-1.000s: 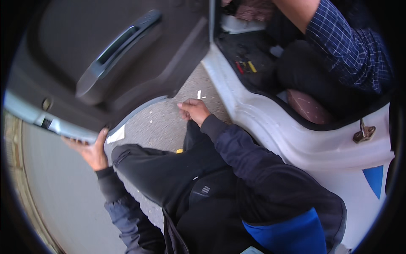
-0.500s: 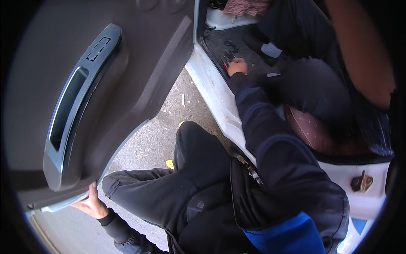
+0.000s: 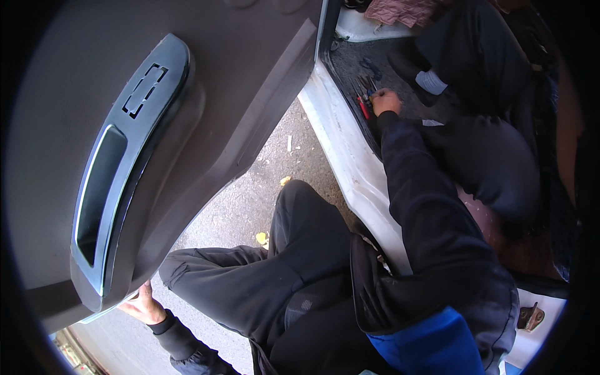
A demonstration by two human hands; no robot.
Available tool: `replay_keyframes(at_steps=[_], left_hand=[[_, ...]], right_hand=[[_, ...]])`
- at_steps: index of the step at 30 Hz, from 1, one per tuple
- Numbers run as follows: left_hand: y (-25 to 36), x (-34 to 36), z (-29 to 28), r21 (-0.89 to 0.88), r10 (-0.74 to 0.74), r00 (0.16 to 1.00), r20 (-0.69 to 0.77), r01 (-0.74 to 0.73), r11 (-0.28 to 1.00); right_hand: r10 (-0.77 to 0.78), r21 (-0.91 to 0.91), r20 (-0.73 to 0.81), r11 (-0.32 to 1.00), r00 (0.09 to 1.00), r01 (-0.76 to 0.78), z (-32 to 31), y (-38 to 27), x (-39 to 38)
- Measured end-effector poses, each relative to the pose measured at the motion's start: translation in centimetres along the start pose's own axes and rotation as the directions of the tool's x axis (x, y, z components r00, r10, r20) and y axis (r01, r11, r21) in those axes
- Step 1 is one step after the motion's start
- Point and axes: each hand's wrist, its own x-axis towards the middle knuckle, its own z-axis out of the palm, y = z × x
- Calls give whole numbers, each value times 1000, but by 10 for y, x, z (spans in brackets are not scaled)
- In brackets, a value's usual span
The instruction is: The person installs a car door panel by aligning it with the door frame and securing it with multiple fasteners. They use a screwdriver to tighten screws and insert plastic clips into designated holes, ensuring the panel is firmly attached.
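Observation:
My left hand (image 3: 145, 307) grips the lower edge of an open vehicle door (image 3: 206, 147), thumb on the near side and the other fingers mostly hidden behind it. Farther right, my right arm reaches over the white door sill into the vehicle. There my right hand (image 3: 387, 102) is closed, low over a small cluster of hand tools on the dark floor mat. A red-handled tool (image 3: 363, 107) lies just left of my fingers. Slim dark tool ends (image 3: 366, 82) stick out beyond them. What the fingers pinch is too small and covered to name.
On the door is a grey armrest panel (image 3: 140, 119) with a rectangular cut-out and a pull recess. Another person's dark-trousered legs (image 3: 484, 147) fill the footwell beside my right hand. The white sill (image 3: 350, 169) runs between pavement and cabin. A metal latch (image 3: 530, 317) sits at lower right.
The whole view has shifted, so door and cabin sit farther right. More of the red handle shows beside my right hand. The other person's arm has drawn away at right; my left hand stays on the door.

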Motion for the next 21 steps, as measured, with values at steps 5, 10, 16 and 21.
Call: replay_keyframes(at_steps=[5,10,16,21], left_hand=[[-6,2,-6,-30,41,998,47,-39,999],[-7,5,-6,15,78,995,65,-80,997],[5,3,6,-10,40,999,10,-40,999],[21,1,20,-4,105,994,9,-105,994]], right_hand=[[-150,-331,129,925,980,185,13,-21,-16],[-62,-338,119,936,991,99,8,-25,-25],[166,258,4,953,986,-161,2,-29,-23],[216,837,333,380,918,-393,-34,-54,-36]])
